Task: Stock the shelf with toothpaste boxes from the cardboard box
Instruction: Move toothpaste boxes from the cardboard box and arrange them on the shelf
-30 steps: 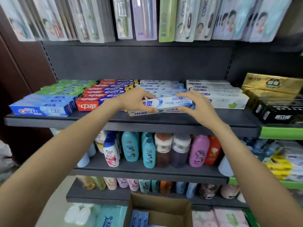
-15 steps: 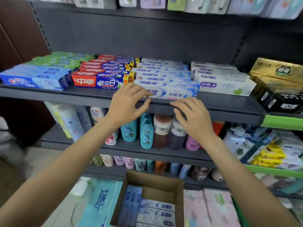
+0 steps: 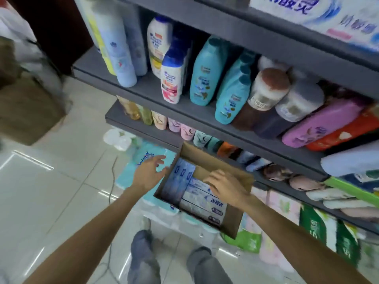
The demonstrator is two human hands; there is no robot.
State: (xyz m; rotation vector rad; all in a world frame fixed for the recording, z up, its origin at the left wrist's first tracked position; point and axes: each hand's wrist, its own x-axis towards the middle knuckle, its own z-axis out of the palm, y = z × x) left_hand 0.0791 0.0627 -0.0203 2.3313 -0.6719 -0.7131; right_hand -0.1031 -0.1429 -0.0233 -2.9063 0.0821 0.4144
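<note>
The shelf (image 3: 235, 23) is looming large at the top, and a toothpaste box (image 3: 311, 15) is already lying on it at the upper right, close to the camera and blurred. Under it, bottles (image 3: 202, 72) are standing upright in a row on the next level, and more bottles are lying below that. Down by the floor (image 3: 61, 181) the carton (image 3: 223, 167) is sitting open on packs of tissue, right in front of the shelving, handy for quick reaching. Inside it, the boxes (image 3: 203, 199) are lying flat in a stack on the right, while a few are standing on edge (image 3: 180, 179) along the left wall, presumably packed that way to fill the space. The right hand (image 3: 225, 185) is reaching into the carton, fingers (image 3: 213, 177) curling down over the flat stack; whether they are gripping a box yet, I cannot tell. The left hand (image 3: 148, 174) is hovering just outside the carton's left wall, fingers spread and holding nothing, seemingly ready to steady the carton or take hold of the upright boxes. Looks like the next pick is just getting under way, with plenty of stock still waiting.
</note>
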